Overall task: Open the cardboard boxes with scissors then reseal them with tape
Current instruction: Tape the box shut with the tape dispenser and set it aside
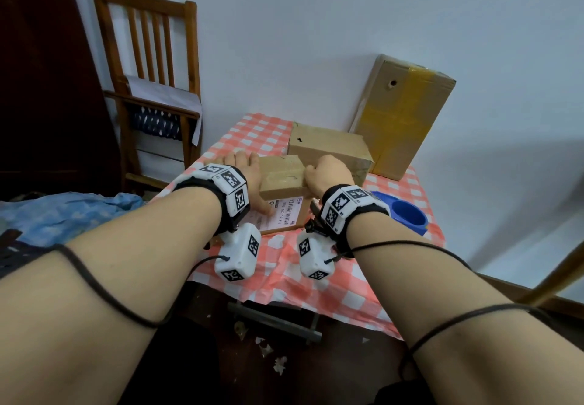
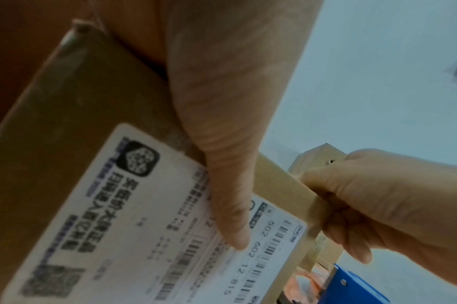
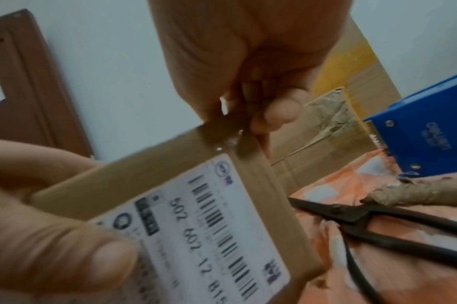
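Gripping the small labelled box [image 1: 282, 187] at both ends, left hand [image 1: 245, 173] and right hand [image 1: 328, 173] are tilting its label face toward the person.

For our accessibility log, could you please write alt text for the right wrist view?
A right hand grips the taped edge of a small labelled cardboard box, a thumb pressing its label; black scissors and a blue tape dispenser lie beside it.

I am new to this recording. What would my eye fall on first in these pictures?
First, the small labelled cardboard box at the middle of the checked tablecloth, gripped by the left hand and right hand. Black scissors lie beside it, and a blue tape dispenser stands to the right.
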`<state>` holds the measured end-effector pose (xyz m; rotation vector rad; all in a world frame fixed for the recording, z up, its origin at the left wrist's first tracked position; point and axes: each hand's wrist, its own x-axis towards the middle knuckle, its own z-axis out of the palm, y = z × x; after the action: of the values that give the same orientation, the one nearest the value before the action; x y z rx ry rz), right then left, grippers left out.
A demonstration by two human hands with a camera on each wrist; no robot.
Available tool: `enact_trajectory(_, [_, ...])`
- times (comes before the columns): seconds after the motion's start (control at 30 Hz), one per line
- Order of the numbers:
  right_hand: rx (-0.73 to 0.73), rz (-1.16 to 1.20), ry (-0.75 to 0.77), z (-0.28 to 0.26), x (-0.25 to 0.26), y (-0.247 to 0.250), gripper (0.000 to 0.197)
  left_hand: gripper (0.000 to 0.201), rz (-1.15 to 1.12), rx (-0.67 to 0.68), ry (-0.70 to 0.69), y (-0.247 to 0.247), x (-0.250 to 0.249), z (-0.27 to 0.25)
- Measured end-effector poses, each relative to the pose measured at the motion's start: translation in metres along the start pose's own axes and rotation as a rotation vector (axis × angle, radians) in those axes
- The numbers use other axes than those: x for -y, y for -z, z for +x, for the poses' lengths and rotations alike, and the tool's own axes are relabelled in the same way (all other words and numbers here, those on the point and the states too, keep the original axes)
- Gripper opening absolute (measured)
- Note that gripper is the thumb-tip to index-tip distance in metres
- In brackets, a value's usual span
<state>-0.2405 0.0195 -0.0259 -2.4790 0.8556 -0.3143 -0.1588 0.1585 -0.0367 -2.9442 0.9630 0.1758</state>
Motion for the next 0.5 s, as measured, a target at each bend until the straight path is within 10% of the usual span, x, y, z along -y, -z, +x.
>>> enact_trajectory(0.2, [-0.005, 0.610, -0.156, -0.002, -0.017, 0.001, 0.040, 0.133, -0.201, -0.011, 0.022, 0.013, 0.017, -0.009])
enact_trajectory(0.43, [0.263, 0.739, -0.124, -0.020, 0.005, 0.027, 0.073, 0.144, -0.414, -0.128, 0.042, 0.031, 0.025, -0.022])
enact_trajectory(0.5, [0.346, 0.745, -0.083, -0.025, 0.012, 0.029, 0.052, 0.143, -0.384, -0.167, 0.051, 0.029, 0.021, -0.026])
